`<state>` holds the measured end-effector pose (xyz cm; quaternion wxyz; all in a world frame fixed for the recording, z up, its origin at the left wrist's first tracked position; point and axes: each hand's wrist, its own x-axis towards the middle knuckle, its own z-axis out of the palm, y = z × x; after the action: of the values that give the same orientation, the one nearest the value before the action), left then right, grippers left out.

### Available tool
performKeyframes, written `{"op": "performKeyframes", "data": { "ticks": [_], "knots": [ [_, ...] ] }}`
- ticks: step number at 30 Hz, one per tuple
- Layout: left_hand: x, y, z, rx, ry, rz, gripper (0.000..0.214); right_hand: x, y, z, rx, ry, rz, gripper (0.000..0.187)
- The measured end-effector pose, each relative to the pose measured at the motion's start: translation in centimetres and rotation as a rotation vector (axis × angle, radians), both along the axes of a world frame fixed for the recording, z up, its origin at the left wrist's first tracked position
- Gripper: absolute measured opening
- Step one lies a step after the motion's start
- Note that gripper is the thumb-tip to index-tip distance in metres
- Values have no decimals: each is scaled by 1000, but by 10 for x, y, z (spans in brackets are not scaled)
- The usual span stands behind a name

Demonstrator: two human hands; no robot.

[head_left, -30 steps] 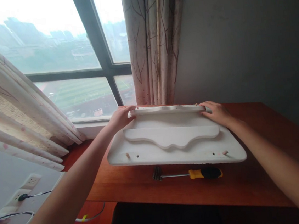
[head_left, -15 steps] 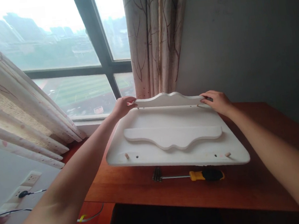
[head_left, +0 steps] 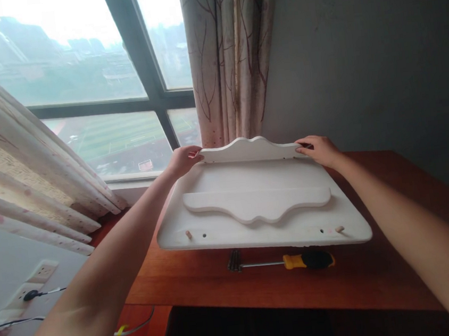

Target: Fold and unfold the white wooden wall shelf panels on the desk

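Observation:
My left hand (head_left: pixel 186 159) and my right hand (head_left: pixel 319 149) pinch the two ends of a white wavy-edged board (head_left: pixel 249 149). It stands upright along the far edge of a larger white panel (head_left: pixel 225 176), its wavy edge up. Dark holes show by its lower edge. A second white wavy-edged board (head_left: pixel 258 201) lies flat on the panel, wavy edge toward me. At the panel's near corners, a wooden dowel (head_left: pixel 189 235) sticks up on the left and another wooden dowel (head_left: pixel 339 229) on the right, each beside a dark hole.
The panel rests on a reddish-brown wooden table (head_left: pixel 205 285). In front of it lie a yellow-and-black screwdriver (head_left: pixel 308 260) and several dark screws (head_left: pixel 234 261). Behind are a curtain (head_left: pixel 229 60) and a window (head_left: pixel 90 75). A plug (head_left: pixel 31 295) with cables is at the left wall.
The upright board has come down closer to the panel; the dowels that showed under its ends are now hidden or nearly so. Both hands stay on its ends. The view has shifted slightly.

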<state>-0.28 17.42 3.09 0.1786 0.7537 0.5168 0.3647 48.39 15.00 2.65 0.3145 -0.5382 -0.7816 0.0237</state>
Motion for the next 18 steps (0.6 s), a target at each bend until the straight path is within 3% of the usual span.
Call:
{"op": "performKeyframes", "data": {
  "ticks": [11, 18],
  "knots": [
    [-2, 2, -8, -7, 38, 26, 44, -3, -1, -7, 7, 29, -20, 27],
    [0, -2, -15, 23, 99, 46, 42, -8, -6, -24, 42, 74, -88, 35]
  ]
}}
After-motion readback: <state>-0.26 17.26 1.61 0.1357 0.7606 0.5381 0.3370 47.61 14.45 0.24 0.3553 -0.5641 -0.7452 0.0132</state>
